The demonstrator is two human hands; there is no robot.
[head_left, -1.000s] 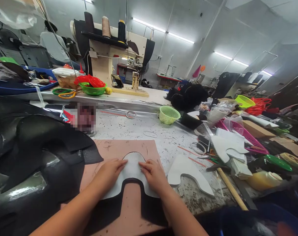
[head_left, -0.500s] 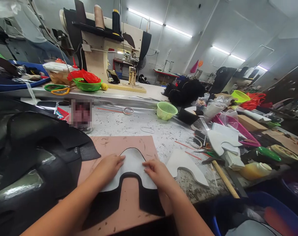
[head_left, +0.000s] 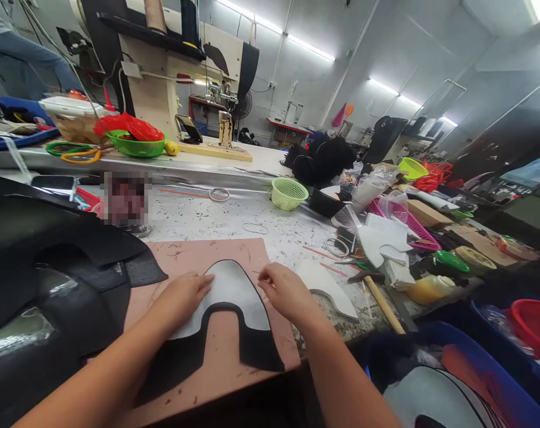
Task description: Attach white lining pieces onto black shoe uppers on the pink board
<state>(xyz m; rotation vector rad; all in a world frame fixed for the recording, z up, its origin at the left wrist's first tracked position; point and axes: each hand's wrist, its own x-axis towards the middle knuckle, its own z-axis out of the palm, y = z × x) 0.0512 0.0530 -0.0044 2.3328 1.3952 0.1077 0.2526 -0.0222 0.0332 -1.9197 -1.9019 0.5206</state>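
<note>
An arch-shaped black piece point(head_left: 258, 351), like leather, lies on a pinkish-brown board point(head_left: 228, 351). A pale grey panel point(head_left: 228, 282) covers its upper part, leaving black borders and two black legs bare. My left hand point(head_left: 185, 300) is on the panel's left side, its fingers bent together and holding it against the board. Just off the right edge of the panel is my right hand point(head_left: 285, 291), its fingers loosely curled and slightly apart, with nothing visible in them. A white curved foam-like piece point(head_left: 330, 288) lies to the right of that hand.
Black sheets point(head_left: 51, 238) pile up at left. A wooden-handled hammer point(head_left: 383, 303), a yellowish bottle point(head_left: 430, 289) and a pink basket point(head_left: 415, 226) crowd the right. Behind stand a green basket point(head_left: 288, 195) and a sewing machine point(head_left: 149, 83). Blue bins point(head_left: 457, 342) sit at lower right.
My right hand has come off the panel and moved beyond its right edge. My left hand stays on the panel's left side. The view has shifted, and the scene appears further left and higher.
</note>
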